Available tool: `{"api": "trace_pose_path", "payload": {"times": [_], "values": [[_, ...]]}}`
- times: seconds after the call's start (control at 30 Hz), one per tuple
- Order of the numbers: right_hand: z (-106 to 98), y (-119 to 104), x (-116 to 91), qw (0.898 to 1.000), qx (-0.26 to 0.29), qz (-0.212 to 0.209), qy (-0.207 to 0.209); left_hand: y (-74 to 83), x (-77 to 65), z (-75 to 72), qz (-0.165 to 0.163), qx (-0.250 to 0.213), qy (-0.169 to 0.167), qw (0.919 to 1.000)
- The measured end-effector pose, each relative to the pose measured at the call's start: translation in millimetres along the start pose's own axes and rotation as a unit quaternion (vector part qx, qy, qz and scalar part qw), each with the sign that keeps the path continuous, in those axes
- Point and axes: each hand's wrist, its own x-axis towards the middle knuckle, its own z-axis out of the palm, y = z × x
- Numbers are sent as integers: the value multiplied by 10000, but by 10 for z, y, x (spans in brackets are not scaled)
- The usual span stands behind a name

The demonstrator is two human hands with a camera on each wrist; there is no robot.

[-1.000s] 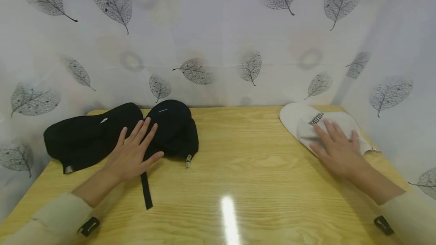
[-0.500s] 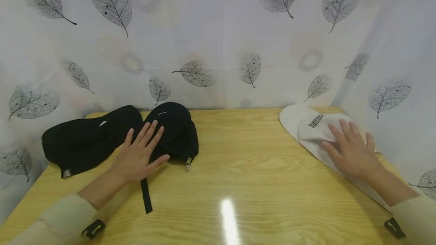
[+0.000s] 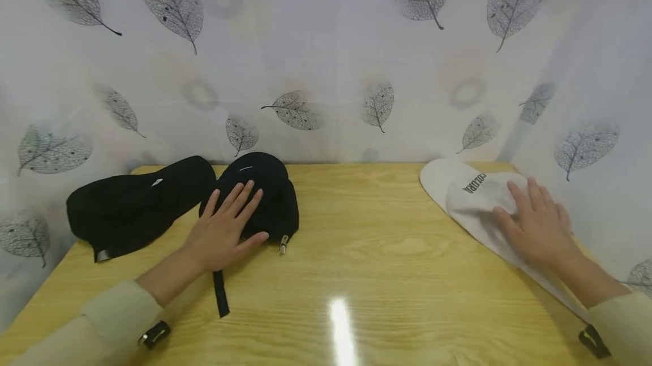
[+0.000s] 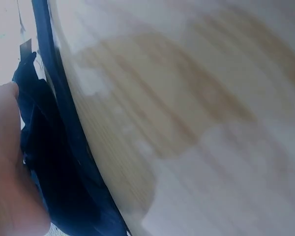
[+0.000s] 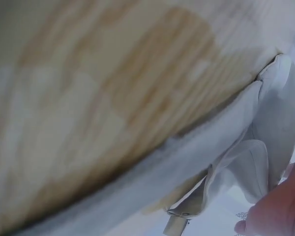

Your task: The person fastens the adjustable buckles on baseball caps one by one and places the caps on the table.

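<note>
My left hand (image 3: 221, 236), its fingers spread and straight, lies over a black baseball cap (image 3: 254, 165). This cap has a metal buckle (image 3: 283, 245) on its right, and a black strap (image 3: 221, 293) trails toward me. In the left wrist view dark cloth (image 4: 64, 162) lies beside the hand. Farther left is a second black cap (image 3: 127, 213). My right hand (image 3: 545, 230), fingers extended, covers part of a white cap (image 3: 474, 190) with dark lettering. The right wrist view shows white cloth (image 5: 280, 113) and a metal clasp (image 5: 176, 225) near the hand.
The wooden table (image 3: 356, 230) spreads between the caps. A leaf-patterned white curtain (image 3: 326, 60) rises along its back and sides. From the white cap a pale strip (image 3: 552, 292) runs toward my right sleeve; I cannot tell what it is.
My left hand has slid rightward over the nearer black cap. The right hand has moved right, uncovering more of the white cap's lettering, and the pale strip has come into view. The caps look unmoved.
</note>
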Motion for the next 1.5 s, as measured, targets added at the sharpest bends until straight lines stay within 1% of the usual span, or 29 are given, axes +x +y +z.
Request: {"api": "trace_pose_path", "payload": {"times": [0.13, 0.23, 0.33, 0.47, 0.6, 0.77, 0.83, 0.93, 1.03, 1.13, 1.17, 1.23, 1.33, 1.5], "values": [[10, 17, -1, 9999, -31, 159, 0, 69, 29, 30, 118, -12, 51, 9999], [21, 14, 7, 9997, 63, 233, -21, 108, 54, 36, 171, -17, 110, 9998], [39, -10, 17, 9996, 150, 246, -60, 147, 81, 33, 217, -74, 62, 9997], [52, -24, 30, 9997, 151, 184, -32, 202, 132, 27, 323, -140, 77, 9993], [57, -25, 60, 9998, 165, 88, 63, 264, 174, 25, 439, -123, 190, 9988], [87, -30, 52, 9999, 107, 0, 88, 345, 161, 45, 563, -187, 117, 9982], [105, -38, 38, 9999, 78, -23, 110, 372, 152, 62, 660, -231, 143, 9975], [118, -39, 27, 9998, 95, -71, 144, 396, 166, 89, 912, -189, 226, 9954], [120, -36, -23, 9999, 53, -113, -3, 426, 145, 111, 1271, -314, -50, 9914], [101, -36, -81, 9999, 89, -133, -66, 466, 129, 138, 1517, -444, -324, 9869], [91, -43, -94, 9998, 67, -164, -15, 476, 131, 144, 1582, -456, -361, 9857], [67, -55, -96, 9995, 42, -284, 151, 488, 157, 157, 1633, -376, -300, 9854], [39, -93, -97, 9971, 84, -642, 411, 482, 183, 149, 1656, -340, -302, 9852], [22, -191, -40, 9865, 328, -1309, 924, 422, 182, 78, 1533, -280, -334, 9872]]}}
